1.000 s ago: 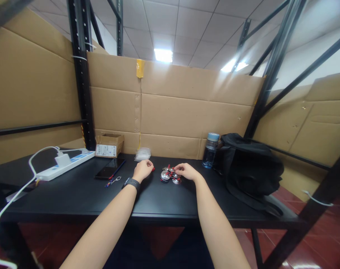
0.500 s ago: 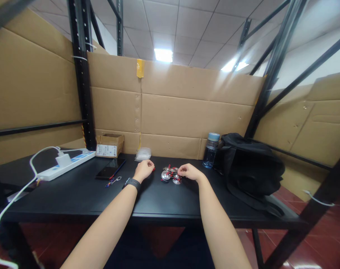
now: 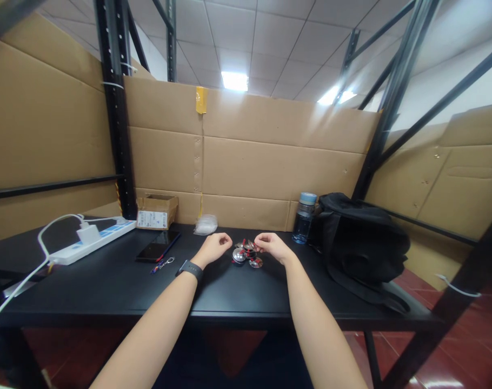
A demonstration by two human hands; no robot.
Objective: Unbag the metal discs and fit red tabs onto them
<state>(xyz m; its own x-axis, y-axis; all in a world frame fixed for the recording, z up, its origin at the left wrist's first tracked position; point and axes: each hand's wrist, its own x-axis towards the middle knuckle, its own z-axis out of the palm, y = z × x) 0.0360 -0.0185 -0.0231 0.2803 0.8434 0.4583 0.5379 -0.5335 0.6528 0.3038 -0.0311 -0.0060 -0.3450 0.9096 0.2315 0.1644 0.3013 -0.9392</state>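
Observation:
A small heap of shiny silver domed discs with red bands, which look like finger cymbals (image 3: 238, 255), lies on the black table (image 3: 238, 294). My left hand (image 3: 213, 248), with a dark watch on its wrist, is at the heap's left edge. Its thumb and forefinger are pinched together, and what they hold, if anything, is hidden. On the other side, my right hand (image 3: 273, 247) pinches at the edge of an upper finger cymbal, its fingertips partly hiding the disc. One disc lies apart at the heap's front right.
Leftward are a white power strip (image 3: 94, 243), a cardboard box (image 3: 157, 212), a dark phone (image 3: 154, 249) and a keychain (image 3: 163, 265). A clear plastic bag (image 3: 206, 225) lies behind my left hand. At right stand a water bottle (image 3: 304, 219) and a black backpack (image 3: 359, 243).
My left hand has moved right, closer to the heap, and the red bit at its fingertips no longer shows. My right hand has shifted slightly left, and the upper discs have moved a little.

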